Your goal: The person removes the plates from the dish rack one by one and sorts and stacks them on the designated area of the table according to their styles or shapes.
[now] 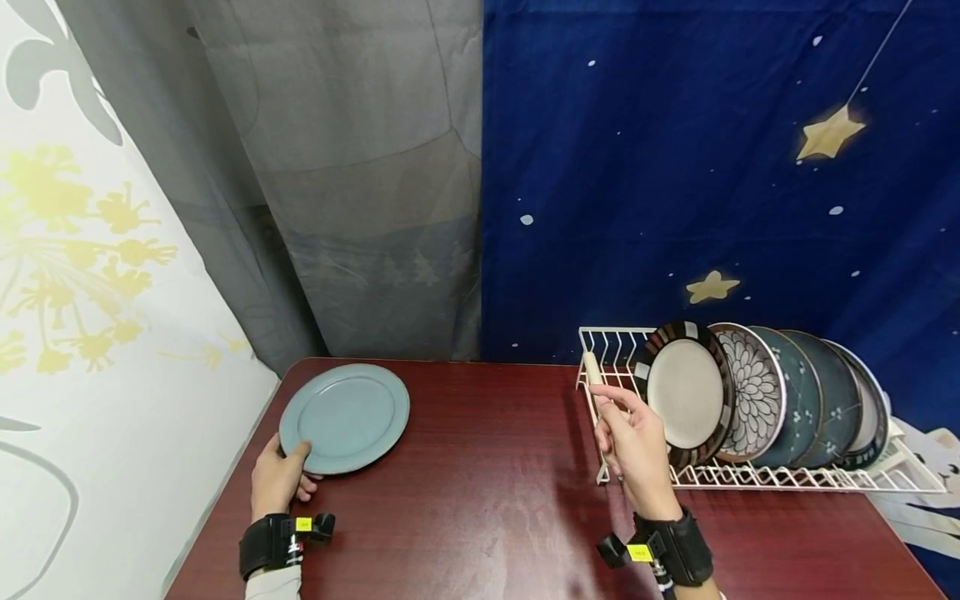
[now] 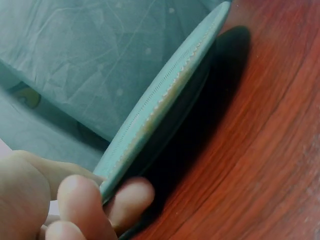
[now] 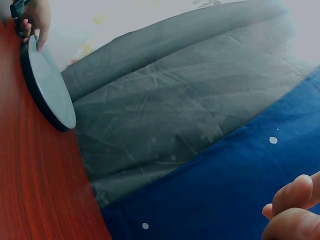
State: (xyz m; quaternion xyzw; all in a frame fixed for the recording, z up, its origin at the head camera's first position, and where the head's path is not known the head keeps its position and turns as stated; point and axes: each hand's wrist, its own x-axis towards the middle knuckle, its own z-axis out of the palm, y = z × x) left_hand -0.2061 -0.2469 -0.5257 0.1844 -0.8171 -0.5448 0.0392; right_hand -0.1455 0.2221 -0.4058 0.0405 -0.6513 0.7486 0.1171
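Note:
A pale blue-green plate (image 1: 345, 418) is at the table's far left corner. My left hand (image 1: 279, 479) pinches its near left rim, thumb on top and fingers beneath. In the left wrist view, the plate (image 2: 160, 100) appears almost edge-on, with a dark shadow under it on the wood. Over on the right, my right hand (image 1: 633, 442) hovers by the left end of a white dish rack (image 1: 787, 477), fingers loosely bent and holding nothing. It overlaps the rack's pale side handle (image 1: 592, 367) in the head view. Closest to this hand stands a plate with a dark patterned rim (image 1: 686, 396).
Behind that plate, several others stand upright in the rack, including a petal-patterned one (image 1: 750, 392) and a dark teal one (image 1: 832, 400). The reddish-brown table (image 1: 465, 500) ends at grey (image 1: 375, 208) and blue (image 1: 675, 167) curtains. A white patterned cloth (image 1: 90, 333) hangs on the left.

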